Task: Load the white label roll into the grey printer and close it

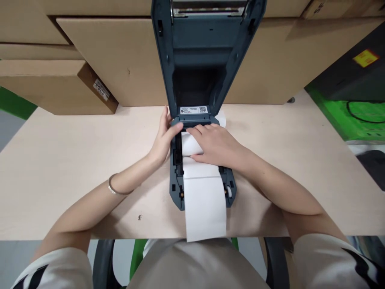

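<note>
A dark blue-grey label printer (177,188) stands on the table with its lid (204,52) swung up and open. Inside lies a white roll of label paper (189,144), and its loose white strip (204,204) runs out the front over the table's near edge. My right hand (216,144) lies palm down on top of the roll, fingers curved over it. My left hand (164,138) grips the printer's left side near the hinge, thumb on the inner edge. A thin bracelet is on my left wrist.
The light wooden table (60,160) carries large cardboard boxes (120,60) along its back edge, one with a white label (100,89). A green floor area (355,116) lies to the right. Dark chair arms (102,261) show below the table edge.
</note>
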Action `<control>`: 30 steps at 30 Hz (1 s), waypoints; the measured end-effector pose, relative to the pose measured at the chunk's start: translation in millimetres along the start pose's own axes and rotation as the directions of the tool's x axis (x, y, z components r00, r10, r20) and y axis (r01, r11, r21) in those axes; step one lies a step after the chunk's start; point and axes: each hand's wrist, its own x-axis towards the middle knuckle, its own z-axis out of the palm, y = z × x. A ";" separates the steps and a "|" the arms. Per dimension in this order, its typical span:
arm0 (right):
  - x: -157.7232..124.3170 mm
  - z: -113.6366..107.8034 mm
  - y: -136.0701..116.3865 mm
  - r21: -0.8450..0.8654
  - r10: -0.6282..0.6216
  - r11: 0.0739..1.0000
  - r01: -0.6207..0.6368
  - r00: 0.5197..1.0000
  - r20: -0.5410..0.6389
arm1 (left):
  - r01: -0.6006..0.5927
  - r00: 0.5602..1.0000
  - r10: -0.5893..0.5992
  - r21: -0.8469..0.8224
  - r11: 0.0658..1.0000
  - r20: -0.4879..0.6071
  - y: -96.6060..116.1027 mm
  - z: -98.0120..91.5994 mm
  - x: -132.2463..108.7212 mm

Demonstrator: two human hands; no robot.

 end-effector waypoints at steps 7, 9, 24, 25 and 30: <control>0.8 1.5 2.3 0.030 0.000 1.000 0.000 1.000 -0.002 | 0.212 0.962 -0.214 0.026 0.977 0.172 -9.0 -11.0 -50.6; 0.7 1.5 2.1 0.035 0.002 0.999 -0.002 1.000 -0.005 | 0.190 0.959 -0.195 0.044 0.981 0.206 -9.3 -12.9 -48.4; -10.3 -1.7 0.0 0.017 -0.016 1.000 0.022 0.948 -0.317 | 0.059 0.967 -0.073 0.065 0.996 0.244 -22.8 -14.9 -47.1; -16.0 -6.2 -2.3 0.015 -0.001 1.000 0.008 0.924 -0.382 | 0.038 0.967 -0.054 0.069 0.997 0.249 -24.1 -15.7 -47.5; -61.6 -46.0 -1.6 0.153 0.186 0.982 -0.115 0.761 -0.622 | -0.014 0.969 -0.004 0.070 0.997 0.248 -24.0 -14.7 -48.7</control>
